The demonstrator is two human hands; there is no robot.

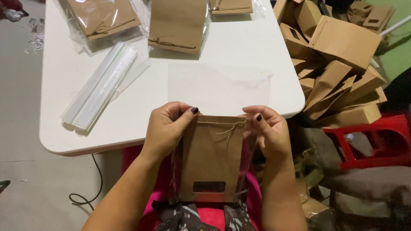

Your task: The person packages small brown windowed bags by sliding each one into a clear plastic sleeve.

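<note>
- The white rounded-corner tabletop (128, 124) fills the upper part of the view, its near edge just beyond the hands.
- A heap of folded brown kraft-paper bags (338, 77) is piled to the right of the tabletop, above a red plastic stool (376, 141).
- Three brown paper bags in clear wrappers (177, 25) lie along the far side of the tabletop, each tied with thin twine.
- A long stack of clear plastic sleeves (100, 87) lies at a slant on the left half of the tabletop.
- A flat clear plastic sleeve (218, 85) lies on the tabletop just beyond the hands.
- The brown kraft-paper bag with a small dark window (210, 158) is held upright over the lap, below the table edge, partly inside a clear plastic wrapper; a twine bow sits at its top.
- The left hand (165, 128) pinches the bag's top left corner, thumb on the front.
- The right hand (267, 128) pinches the top right corner the same way.
</note>
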